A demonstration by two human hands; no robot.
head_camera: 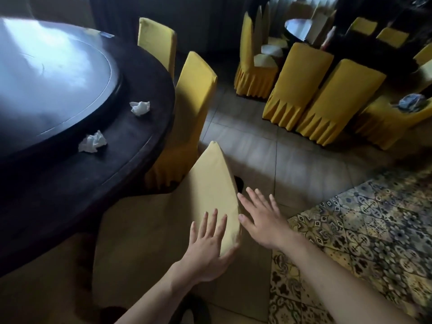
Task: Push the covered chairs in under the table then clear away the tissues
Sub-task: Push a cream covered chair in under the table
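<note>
Chair (210,195) wants a square, even shove tableward; left hand (208,244) lies flat on its backrest, right hand (261,220) spread beside, neither gripping.

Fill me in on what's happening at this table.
A person is dealing with the nearest yellow-covered chair at the round dark table. The left hand lies flat on its backrest; the right hand is spread open beside it. Two crumpled tissues remain on the table's edge.
</note>
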